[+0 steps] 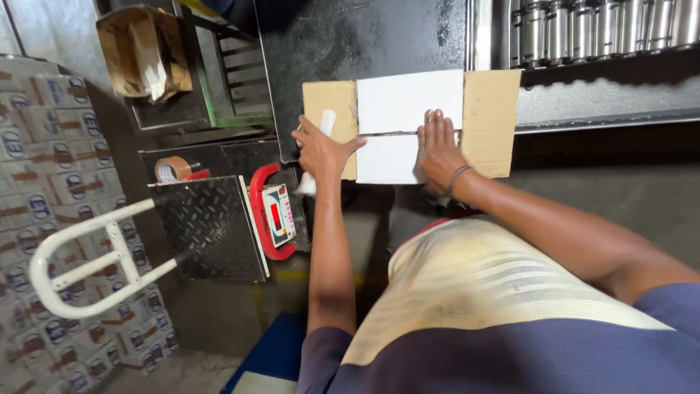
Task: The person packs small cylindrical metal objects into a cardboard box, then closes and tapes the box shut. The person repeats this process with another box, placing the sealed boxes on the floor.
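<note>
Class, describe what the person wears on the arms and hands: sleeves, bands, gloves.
Both hands are bare, no gloves. The right hand has a thin dark band around the wrist. The left hand wears nothing. Short navy sleeves end above the elbows; forearms uncovered.
</note>
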